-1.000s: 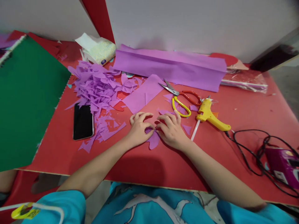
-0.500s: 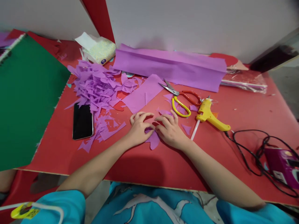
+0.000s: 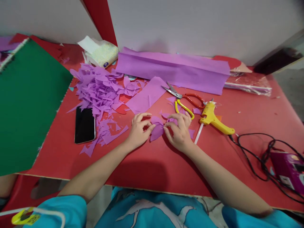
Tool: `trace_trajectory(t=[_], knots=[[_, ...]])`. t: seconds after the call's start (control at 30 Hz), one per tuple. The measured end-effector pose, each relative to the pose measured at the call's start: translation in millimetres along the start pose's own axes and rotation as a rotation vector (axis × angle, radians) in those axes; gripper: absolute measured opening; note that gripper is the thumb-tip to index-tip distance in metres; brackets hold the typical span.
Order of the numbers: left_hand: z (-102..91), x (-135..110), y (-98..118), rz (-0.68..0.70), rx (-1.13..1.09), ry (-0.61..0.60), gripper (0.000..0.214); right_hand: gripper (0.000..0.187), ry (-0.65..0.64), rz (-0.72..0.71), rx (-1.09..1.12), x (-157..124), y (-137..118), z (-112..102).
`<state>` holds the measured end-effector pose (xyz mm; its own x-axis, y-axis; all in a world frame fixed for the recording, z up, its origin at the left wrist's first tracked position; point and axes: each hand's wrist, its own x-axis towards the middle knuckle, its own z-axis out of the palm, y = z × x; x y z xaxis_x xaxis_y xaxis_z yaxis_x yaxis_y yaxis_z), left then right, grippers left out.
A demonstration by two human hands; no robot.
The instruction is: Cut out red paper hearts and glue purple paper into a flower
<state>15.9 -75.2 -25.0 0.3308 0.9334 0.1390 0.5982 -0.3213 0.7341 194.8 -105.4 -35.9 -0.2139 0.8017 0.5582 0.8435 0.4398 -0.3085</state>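
Note:
A small purple paper petal (image 3: 156, 129) lies on the red table (image 3: 147, 164) between my two hands. My left hand (image 3: 139, 129) pinches its left edge with thumb and fingers curled. My right hand (image 3: 178, 130) pinches the petal's right side, fingers bent over it. A pile of purple paper scraps (image 3: 99, 91) lies to the upper left. Scissors with red and yellow handles (image 3: 184, 100) and a yellow glue gun (image 3: 213, 119) lie just beyond my right hand.
A black phone (image 3: 85, 124) lies left of my hands. A green spiral-bound sheet (image 3: 26, 104) overhangs the table's left edge. A long folded purple sheet (image 3: 173, 68) and a tissue pack (image 3: 101, 52) sit at the back. Black cables (image 3: 258, 152) and a purple box (image 3: 289, 171) are at right.
Both hands have shifted slightly away from me, and the purple petal now sits between the fingertips instead of under the palms.

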Motion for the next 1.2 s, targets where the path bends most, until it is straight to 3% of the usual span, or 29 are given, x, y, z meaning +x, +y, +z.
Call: trace_trajectory(t=[0.43, 0.53, 0.63, 0.77, 1.03, 1.2], knots=[[-5.1, 2.4, -2.0, -0.107, -0.224, 0.023, 0.029, 0.007, -0.107, 0.142, 0.236, 3.4, 1.4, 0.9], [-3.5, 2.1, -3.2, -0.137, -0.103, 0.071, 0.023, 0.007, -0.132, 0.113, 0.23, 2.9, 2.1, 1.3], [-0.8, 0.7, -2.9, -0.068, 0.041, 0.064, 0.019, 0.006, -0.141, 0.081, 0.209, 1.2, 2.7, 1.9], [0.6, -0.6, -2.7, 0.027, 0.079, -0.026, 0.024, 0.006, -0.151, 0.079, 0.189, -0.4, 3.6, 2.3], [-4.9, 2.2, -4.0, 0.011, 0.13, -0.042, 0.027, 0.007, -0.203, 0.098, 0.154, -0.1, 2.5, 1.8], [-5.6, 1.0, -2.0, -0.033, 0.19, 0.076, 0.016, 0.009, -0.222, 0.145, 0.139, 0.4, 0.0, 1.9]])
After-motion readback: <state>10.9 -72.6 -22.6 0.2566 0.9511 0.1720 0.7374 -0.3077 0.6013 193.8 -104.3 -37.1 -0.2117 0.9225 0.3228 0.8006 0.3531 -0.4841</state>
